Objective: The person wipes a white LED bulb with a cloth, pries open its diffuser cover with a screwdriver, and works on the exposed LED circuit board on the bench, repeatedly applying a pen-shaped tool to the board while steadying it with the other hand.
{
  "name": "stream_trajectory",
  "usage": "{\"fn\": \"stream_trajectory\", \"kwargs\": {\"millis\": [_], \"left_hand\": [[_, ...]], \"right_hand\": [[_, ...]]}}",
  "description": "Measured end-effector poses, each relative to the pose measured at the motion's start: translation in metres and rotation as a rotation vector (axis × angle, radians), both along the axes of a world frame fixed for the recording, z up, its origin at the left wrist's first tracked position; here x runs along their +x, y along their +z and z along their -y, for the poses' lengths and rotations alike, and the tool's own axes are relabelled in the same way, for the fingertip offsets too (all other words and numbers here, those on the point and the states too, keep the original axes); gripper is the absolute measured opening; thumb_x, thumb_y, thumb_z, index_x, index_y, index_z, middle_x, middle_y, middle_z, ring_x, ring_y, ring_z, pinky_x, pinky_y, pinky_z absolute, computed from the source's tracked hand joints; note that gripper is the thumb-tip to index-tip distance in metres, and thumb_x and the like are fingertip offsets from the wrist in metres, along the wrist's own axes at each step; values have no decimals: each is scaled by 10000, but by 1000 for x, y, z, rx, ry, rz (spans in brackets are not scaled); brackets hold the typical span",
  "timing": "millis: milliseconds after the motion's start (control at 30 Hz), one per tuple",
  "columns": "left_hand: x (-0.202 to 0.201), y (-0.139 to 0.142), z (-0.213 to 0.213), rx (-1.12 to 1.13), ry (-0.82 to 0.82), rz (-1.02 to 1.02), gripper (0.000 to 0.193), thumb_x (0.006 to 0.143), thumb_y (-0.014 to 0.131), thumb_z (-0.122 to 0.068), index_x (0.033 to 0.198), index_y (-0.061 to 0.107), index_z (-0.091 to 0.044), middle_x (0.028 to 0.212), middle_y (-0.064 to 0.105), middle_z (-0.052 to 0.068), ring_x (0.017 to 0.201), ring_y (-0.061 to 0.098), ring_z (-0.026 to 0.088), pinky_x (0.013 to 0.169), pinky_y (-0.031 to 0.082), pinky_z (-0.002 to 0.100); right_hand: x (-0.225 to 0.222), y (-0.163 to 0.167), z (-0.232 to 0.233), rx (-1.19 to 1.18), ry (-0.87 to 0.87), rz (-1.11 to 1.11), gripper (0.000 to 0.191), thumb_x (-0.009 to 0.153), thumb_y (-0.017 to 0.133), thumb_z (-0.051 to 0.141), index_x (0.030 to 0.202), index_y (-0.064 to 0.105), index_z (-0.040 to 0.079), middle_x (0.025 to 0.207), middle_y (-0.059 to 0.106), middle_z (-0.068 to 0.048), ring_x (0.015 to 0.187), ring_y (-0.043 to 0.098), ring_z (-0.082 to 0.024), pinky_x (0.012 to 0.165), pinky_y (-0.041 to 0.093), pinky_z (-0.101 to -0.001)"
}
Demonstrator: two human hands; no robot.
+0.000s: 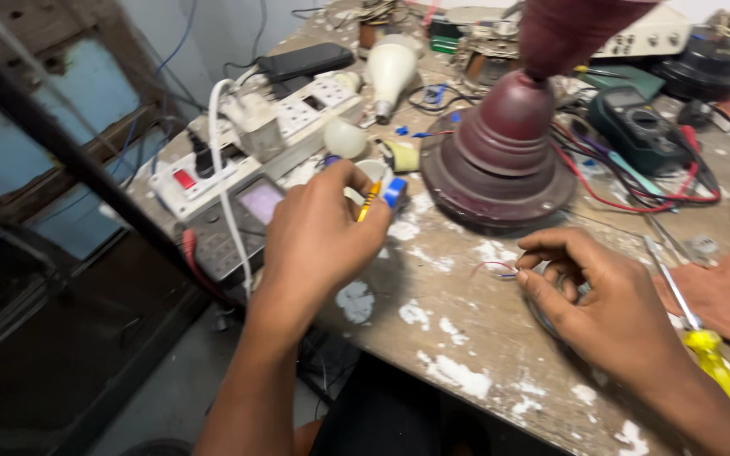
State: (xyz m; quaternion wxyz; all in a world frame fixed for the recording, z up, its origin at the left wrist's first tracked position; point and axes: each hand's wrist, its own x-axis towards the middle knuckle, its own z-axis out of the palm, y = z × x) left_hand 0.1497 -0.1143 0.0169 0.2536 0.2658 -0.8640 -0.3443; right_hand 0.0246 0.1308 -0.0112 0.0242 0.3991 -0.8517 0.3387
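Note:
My left hand (318, 241) is closed around a small tool with a yellow shaft and blue cap (382, 196), held over the left part of the workbench beside a small white cup (368, 173). My right hand (597, 300) rests on the paint-flecked bench top and pinches thin red and blue wires (496, 268) between thumb and forefinger. A dark maroon bell-shaped fan housing (500, 148) stands just beyond both hands.
A white power strip (255, 139) with plugs lies at the left edge, next to a grey meter (242, 224). White bulbs (389, 72), a green multimeter (640, 127) with red leads, a yellow-handled screwdriver (711, 355) and an orange cloth (716, 295) crowd the wooden bench (449, 338).

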Motion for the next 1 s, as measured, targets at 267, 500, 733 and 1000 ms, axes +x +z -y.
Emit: {"fn": "stream_trajectory", "kwargs": {"millis": [267,500,733,1000], "left_hand": [[12,-22,36,-79,-210,138,334,768,690,-352,942,714,-68,744,723,165,768,712,373,713,524,494],[20,-27,54,-62,-221,91,336,762,686,-331,951,706,-54,738,705,177,785,696,385,708,506,503],[17,-28,55,-13,-247,83,340,778,683,-346,969,705,-65,712,695,179,757,684,399,686,501,508],[4,-16,9,9,-379,12,277,816,721,-342,1010,731,-146,667,731,85,629,707,276,570,493,432]], "right_hand": [[16,-3,61,105,186,-107,307,848,722,166,1143,669,100,917,754,-84,811,740,-244,688,569,-372],[19,-6,92,219,243,-357,269,829,739,179,1085,706,105,885,736,-101,821,690,-311,693,542,-427],[20,3,74,200,206,-409,313,805,743,186,1095,701,75,931,742,-96,830,684,-302,701,541,-415],[10,16,26,70,77,-360,259,842,729,181,1076,715,69,929,740,-125,788,721,-281,702,552,-399]]}}
